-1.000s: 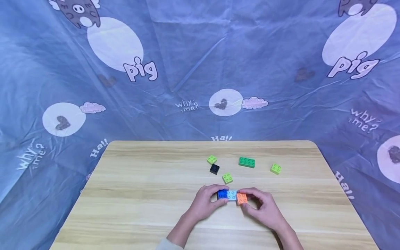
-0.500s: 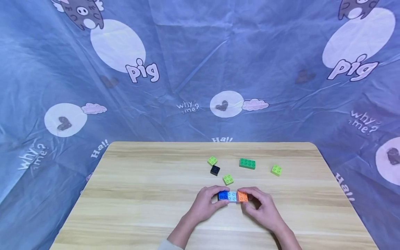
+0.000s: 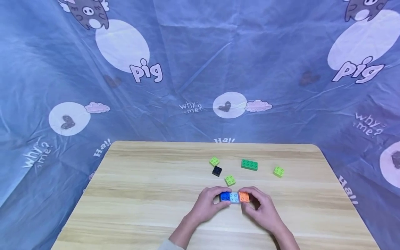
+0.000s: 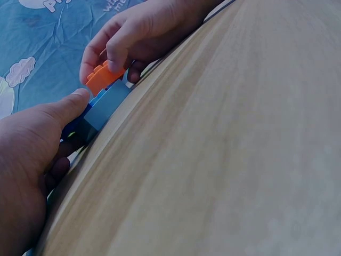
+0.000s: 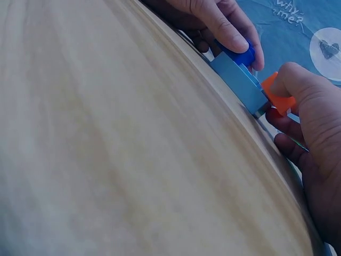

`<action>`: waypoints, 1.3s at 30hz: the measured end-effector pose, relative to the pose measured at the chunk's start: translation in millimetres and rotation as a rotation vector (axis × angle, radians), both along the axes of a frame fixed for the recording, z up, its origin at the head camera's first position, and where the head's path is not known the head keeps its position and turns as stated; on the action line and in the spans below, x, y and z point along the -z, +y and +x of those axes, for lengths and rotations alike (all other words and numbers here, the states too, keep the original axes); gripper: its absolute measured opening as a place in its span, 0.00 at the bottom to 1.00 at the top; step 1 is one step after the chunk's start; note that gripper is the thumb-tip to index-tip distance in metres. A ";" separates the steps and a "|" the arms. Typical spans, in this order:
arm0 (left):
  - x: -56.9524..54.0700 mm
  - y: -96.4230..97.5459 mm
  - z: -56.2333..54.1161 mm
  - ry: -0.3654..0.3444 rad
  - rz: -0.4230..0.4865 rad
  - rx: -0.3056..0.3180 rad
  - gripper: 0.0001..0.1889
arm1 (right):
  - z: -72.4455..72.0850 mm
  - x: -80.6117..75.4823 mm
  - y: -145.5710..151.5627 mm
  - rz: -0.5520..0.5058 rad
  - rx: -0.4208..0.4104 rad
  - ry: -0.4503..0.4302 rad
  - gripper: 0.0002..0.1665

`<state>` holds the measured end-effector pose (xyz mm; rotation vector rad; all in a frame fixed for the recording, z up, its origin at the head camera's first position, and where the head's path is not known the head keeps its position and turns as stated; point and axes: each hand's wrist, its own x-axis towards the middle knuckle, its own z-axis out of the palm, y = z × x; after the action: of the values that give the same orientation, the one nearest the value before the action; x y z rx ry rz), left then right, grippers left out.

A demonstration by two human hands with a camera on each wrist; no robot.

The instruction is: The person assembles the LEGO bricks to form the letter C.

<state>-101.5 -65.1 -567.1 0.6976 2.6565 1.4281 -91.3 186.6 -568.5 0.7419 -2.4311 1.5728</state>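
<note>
Lower centre of frame: left hand (image 3: 204, 205), fingers curled, pinching dark blue brick (image 3: 224, 197), which sits on left end of light blue brick (image 3: 234, 197). Right hand (image 3: 262, 205), fingers curled too, pinches orange brick (image 3: 244, 197) at other end; whether bricks touch there, cannot tell. Lime brick (image 3: 230, 180) just above hands. Bench (image 3: 140, 180) runs wide both sides, far edge mid-frame.

The head picture is bright. Both wrist pictures are darker, with the near worktop (image 4: 229, 176) looking blurry.
</note>
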 end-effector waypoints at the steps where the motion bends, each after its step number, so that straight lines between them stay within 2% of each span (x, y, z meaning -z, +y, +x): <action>1: 0.6 0.1 0.6 -0.003 0.000 -0.001 0.22 | 0.9 0.8 -0.5 -0.003 0.001 0.004 0.32; 6: 4.4 -1.3 9.9 -0.027 -0.005 -0.002 0.22 | 10.4 7.3 -3.4 -0.001 0.010 -0.017 0.29; 11: 6.5 -2.6 16.8 -0.031 -0.011 0.000 0.21 | 16.3 10.6 -5.4 0.068 0.062 -0.024 0.28; 15: 5.9 -1.1 15.1 -0.016 -0.012 -0.002 0.21 | 13.7 9.7 -4.4 0.136 0.097 0.001 0.30; 19: 5.6 0.6 13.7 -0.025 -0.011 -0.005 0.21 | 10.8 8.0 -2.4 0.175 0.090 0.031 0.28; 33: 4.3 0.6 6.9 -0.027 -0.011 -0.007 0.21 | 0.7 5.7 0.1 0.191 0.058 0.038 0.27; 39: 1.9 0.2 3.0 -0.015 -0.014 -0.008 0.21 | -5.4 1.7 0.3 0.187 0.043 0.006 0.26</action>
<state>-98.4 -64.9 -568.9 0.6729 2.6589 1.4096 -96.6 187.0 -570.2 0.7162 -2.5967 1.3397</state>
